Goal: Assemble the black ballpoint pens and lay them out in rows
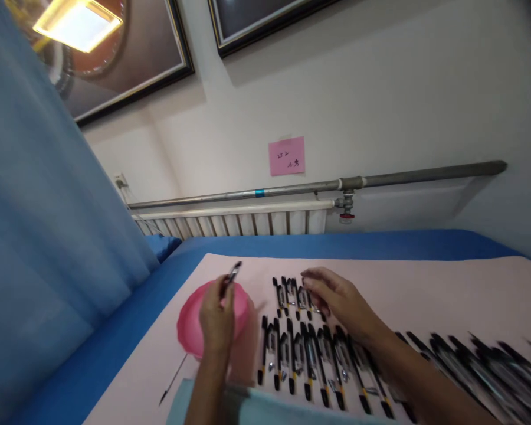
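My left hand is closed around a black pen and holds it over a pink bowl. My right hand reaches to the short back row of black pens, its fingers curled on one of them. Nearer to me, a long row of black pens lies side by side on the pale pink sheet, running off to the right. A thin dark refill lies on the sheet beside the bowl.
The sheet covers a blue table. A blue curtain hangs at the left. Behind the table stand a white radiator, a grey pipe with a red valve, a pink note and framed pictures on the wall.
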The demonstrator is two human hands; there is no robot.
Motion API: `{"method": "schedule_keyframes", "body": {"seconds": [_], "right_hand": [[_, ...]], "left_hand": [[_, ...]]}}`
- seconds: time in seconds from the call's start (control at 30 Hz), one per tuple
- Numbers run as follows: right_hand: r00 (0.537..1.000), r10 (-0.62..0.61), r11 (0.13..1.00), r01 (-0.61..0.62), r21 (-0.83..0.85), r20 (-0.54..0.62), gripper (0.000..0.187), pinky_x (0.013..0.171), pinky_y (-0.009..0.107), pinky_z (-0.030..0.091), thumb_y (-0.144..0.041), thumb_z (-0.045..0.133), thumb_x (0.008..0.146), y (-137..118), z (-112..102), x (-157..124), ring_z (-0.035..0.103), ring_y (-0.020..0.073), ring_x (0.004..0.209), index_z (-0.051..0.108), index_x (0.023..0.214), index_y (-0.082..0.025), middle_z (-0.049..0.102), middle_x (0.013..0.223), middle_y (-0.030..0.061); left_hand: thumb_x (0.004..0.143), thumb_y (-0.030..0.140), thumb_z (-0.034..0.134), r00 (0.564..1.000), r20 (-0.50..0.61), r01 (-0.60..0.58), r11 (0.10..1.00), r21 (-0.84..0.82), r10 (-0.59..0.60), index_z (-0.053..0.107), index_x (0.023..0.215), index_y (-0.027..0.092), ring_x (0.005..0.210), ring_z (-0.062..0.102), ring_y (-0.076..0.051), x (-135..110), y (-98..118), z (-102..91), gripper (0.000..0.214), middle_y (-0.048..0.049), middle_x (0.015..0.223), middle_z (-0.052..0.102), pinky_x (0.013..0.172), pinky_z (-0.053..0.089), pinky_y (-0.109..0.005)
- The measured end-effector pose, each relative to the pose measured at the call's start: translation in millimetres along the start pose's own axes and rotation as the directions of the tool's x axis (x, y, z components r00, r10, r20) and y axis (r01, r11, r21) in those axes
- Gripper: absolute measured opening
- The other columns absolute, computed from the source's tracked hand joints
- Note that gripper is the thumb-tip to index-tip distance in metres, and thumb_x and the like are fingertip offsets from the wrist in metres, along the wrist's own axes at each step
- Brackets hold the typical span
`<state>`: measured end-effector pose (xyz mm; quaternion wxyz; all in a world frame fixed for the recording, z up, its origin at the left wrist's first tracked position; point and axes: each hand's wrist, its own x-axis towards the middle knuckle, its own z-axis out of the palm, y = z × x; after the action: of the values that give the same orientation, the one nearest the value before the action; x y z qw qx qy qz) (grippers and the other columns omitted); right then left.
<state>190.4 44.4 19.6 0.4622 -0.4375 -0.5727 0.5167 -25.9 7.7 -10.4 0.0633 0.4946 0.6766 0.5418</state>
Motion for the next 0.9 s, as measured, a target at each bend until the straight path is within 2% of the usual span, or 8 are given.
{"method": "schedule_keyframes", "body": {"seconds": [0.13,0.23,0.33,0.43,0.57,0.7,0.8,0.9], "right_hand": [[0.979,-0.012,1.0,0.008,-0.022,-0.206,0.023,0.039,0.019,0.028,-0.034,0.05,0.071,10.9,-30.5,16.5,0.043,0.0071,0.046,0.054,0.083,-0.015,0.053,0.065,-0.0011],[0.968,-0.041,0.96,-0.03,-0.278,-0.247,0.018,0.047,0.02,0.036,-0.029,0.049,0.072,27.6,-48.3,25.1,0.051,0.0101,0.056,0.056,0.081,-0.015,0.058,0.072,0.0015],[0.978,-0.114,0.756,-0.027,-0.654,-0.172,0.015,0.064,0.023,0.04,-0.021,0.046,0.074,45.8,-54.6,29.0,0.056,0.0133,0.072,0.06,0.079,-0.016,0.063,0.08,0.0035],[0.991,-0.099,0.594,-0.016,-0.804,-0.093,0.017,0.066,0.022,0.038,-0.016,0.045,0.074,61.5,-52.8,31.2,0.056,0.0139,0.076,0.061,0.079,-0.017,0.064,0.08,0.0033],[0.995,-0.079,0.532,-0.013,-0.847,-0.065,0.02,0.065,0.022,0.035,-0.019,0.046,0.075,74.9,-50.0,33.5,0.055,0.0144,0.075,0.061,0.088,-0.016,0.063,0.081,0.0043],[0.996,-0.07,0.462,-0.023,-0.887,-0.062,0.026,0.065,0.022,0.034,-0.021,0.045,0.077,79.5,-53.0,34.3,0.054,0.0149,0.077,0.058,0.099,-0.014,0.062,0.087,0.0067],[0.997,-0.072,0.415,0.002,-0.91,-0.03,0.028,0.068,0.022,0.034,-0.023,0.044,0.079,79.5,-54.2,33.2,0.054,0.0142,0.08,0.057,0.103,-0.018,0.06,0.09,0.0055],[0.998,-0.062,0.369,0.033,-0.929,0.011,0.028,0.069,0.022,0.034,-0.025,0.042,0.08,79.2,-52.3,32.5,0.054,0.0142,0.082,0.058,0.103,-0.023,0.059,0.092,0.0041]], "left_hand": [[0.08,0.033,0.043,0.993,-0.014,0.115,0.933,0.34,-0.117,0.057,0.101,0.022,0.084,0.058,-0.021,21.3,-35.1,-9.0,0.027,-0.0061,0.094,0.065,0.068,0.041,-0.031],[0.08,0.031,0.041,0.981,0.03,0.153,0.855,0.495,-0.192,0.057,0.102,0.019,0.085,0.058,-0.025,25.2,-48.9,-5.9,0.03,-0.01,0.095,0.065,0.066,0.041,-0.034],[0.078,0.029,0.04,0.96,0.055,0.188,0.774,0.605,-0.276,0.059,0.1,0.016,0.087,0.058,-0.03,25.5,-54.3,-5.2,0.031,-0.0145,0.093,0.065,0.068,0.04,-0.039],[0.076,0.028,0.042,0.951,0.052,0.193,0.715,0.672,-0.306,0.059,0.102,0.014,0.09,0.056,-0.035,25.0,-52.8,-5.6,0.035,-0.0173,0.097,0.063,0.069,0.04,-0.044],[0.079,0.029,0.038,0.998,-0.004,0.053,0.773,0.633,-0.065,0.058,0.105,0.01,0.096,0.051,-0.034,17.4,-33.9,4.6,0.038,-0.0182,0.101,0.06,0.076,0.039,-0.045],[0.08,0.027,0.039,0.965,0.042,-0.251,0.865,0.433,0.26,0.059,0.099,0.012,0.092,0.051,-0.027,-3.1,-9.6,26.4,0.031,-0.0125,0.095,0.061,0.082,0.039,-0.04],[0.08,0.026,0.039,0.932,0.136,-0.361,0.88,0.307,0.335,0.058,0.095,0.014,0.09,0.051,-0.025,-20.2,0.8,38.2,0.027,-0.0104,0.093,0.061,0.082,0.039,-0.038],[0.08,0.027,0.04,0.933,0.194,-0.347,0.902,0.258,0.304,0.058,0.094,0.014,0.09,0.051,-0.025,-31.3,7.2,40.6,0.026,-0.0101,0.092,0.06,0.081,0.04,-0.038]]}}
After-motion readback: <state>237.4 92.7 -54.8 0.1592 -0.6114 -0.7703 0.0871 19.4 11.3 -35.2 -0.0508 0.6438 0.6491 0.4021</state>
